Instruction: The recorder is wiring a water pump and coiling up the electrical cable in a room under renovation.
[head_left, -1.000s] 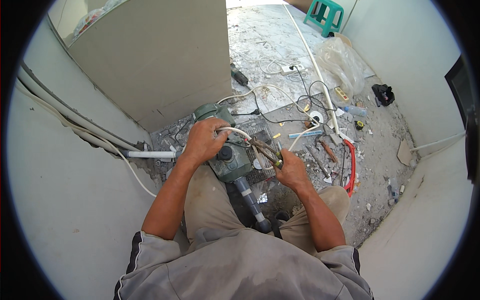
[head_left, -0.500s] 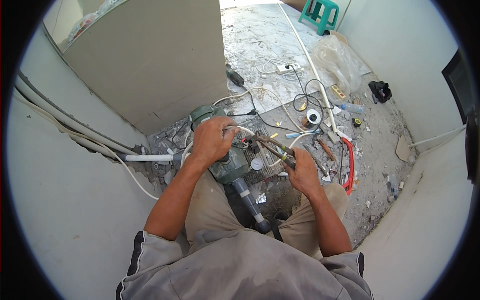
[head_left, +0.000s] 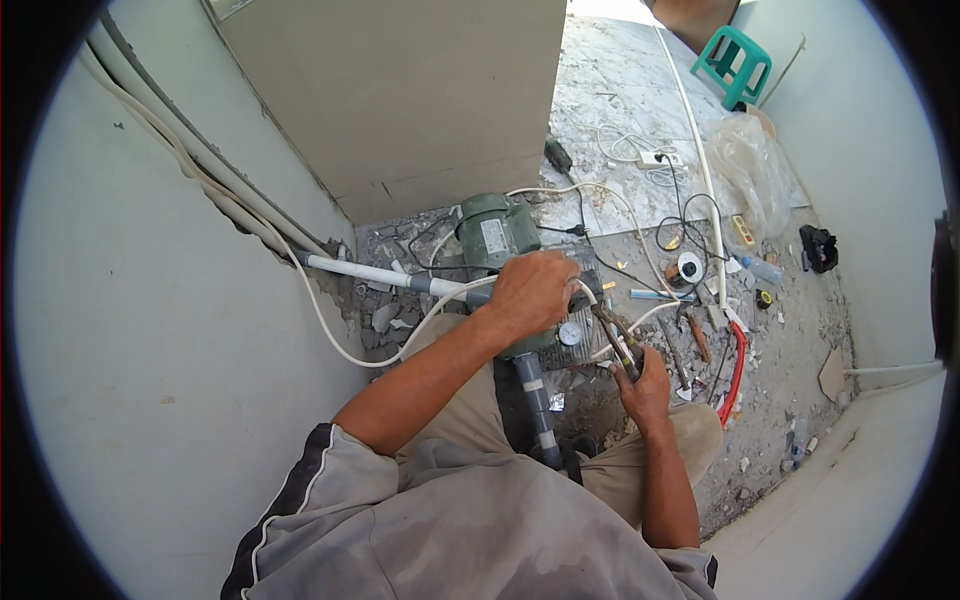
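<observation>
My left hand (head_left: 538,292) is closed around a white cable (head_left: 652,312), holding it above a green water pump (head_left: 490,228). Part of the cable passes under my fingers and is hidden. In my right hand (head_left: 645,388) is a pair of pliers (head_left: 613,328), its handles nearly together. The jaws meet the cable just right of my left fingers; whether they bite into it is too small to tell. Below my left hand, a round pressure gauge (head_left: 570,333) sits on the pump. A grey pipe (head_left: 537,395) runs from the pump toward me, between my legs.
A white and grey pipe (head_left: 360,270) joins the pump from the left wall. Rubble covers the floor. To the right lie a red-framed saw (head_left: 737,375), a tape roll (head_left: 687,268), a bottle (head_left: 763,268) and a long white pipe (head_left: 712,190). A green stool (head_left: 733,65) stands far back.
The view has swung left, so the scene sits further right. The pliers' handles have come together, and my hands are closer to each other. The cable's left loop now hangs wider.
</observation>
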